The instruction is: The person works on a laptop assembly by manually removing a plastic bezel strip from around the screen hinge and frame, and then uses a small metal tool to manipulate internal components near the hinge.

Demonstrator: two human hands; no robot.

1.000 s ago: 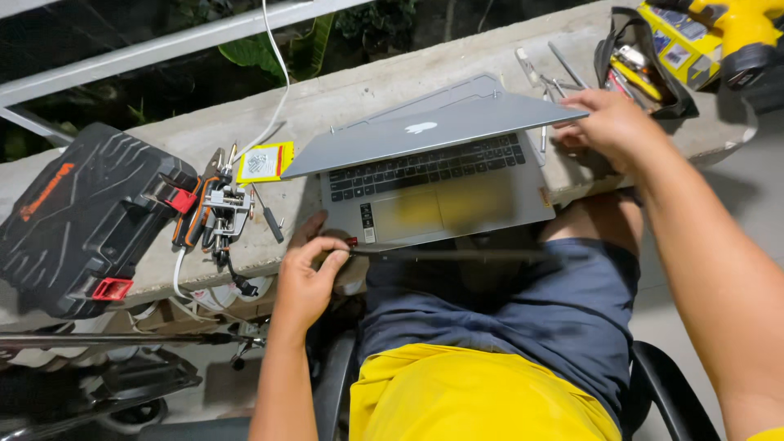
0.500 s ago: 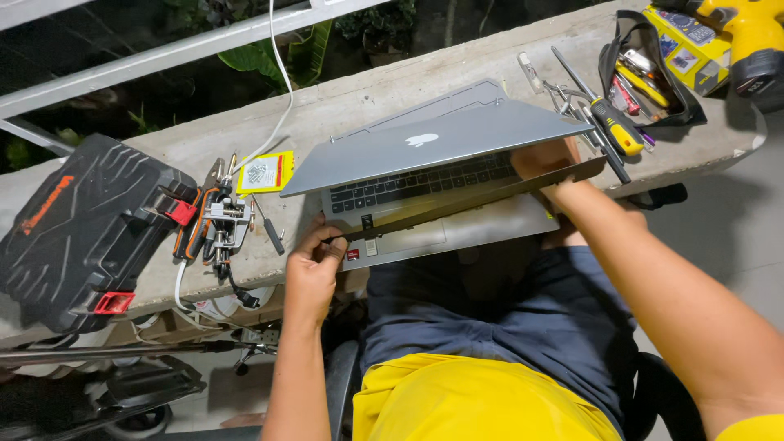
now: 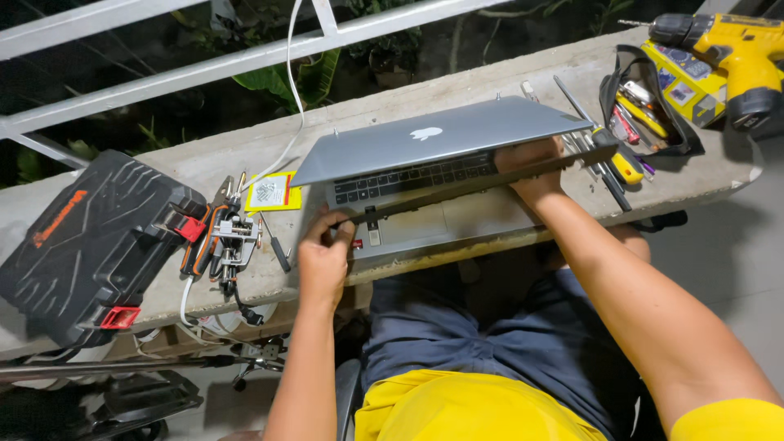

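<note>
- Silver laptop [image 3: 433,139] lid rests half-shut under our right hand [image 3: 531,167], fingers curled on its edge.
- Our left hand [image 3: 324,257] pinches its front edge; closing may trap fingers.

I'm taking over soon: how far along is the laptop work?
Done: laptop set on the ledge, tools beside it. In hand: left hand and right hand hold a thin dark strip over its keyboard. Left: lid is not shut.

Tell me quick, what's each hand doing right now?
Left hand: closed, pinching the laptop lid's near corner.
Right hand: gripping the lid's right edge.
</note>
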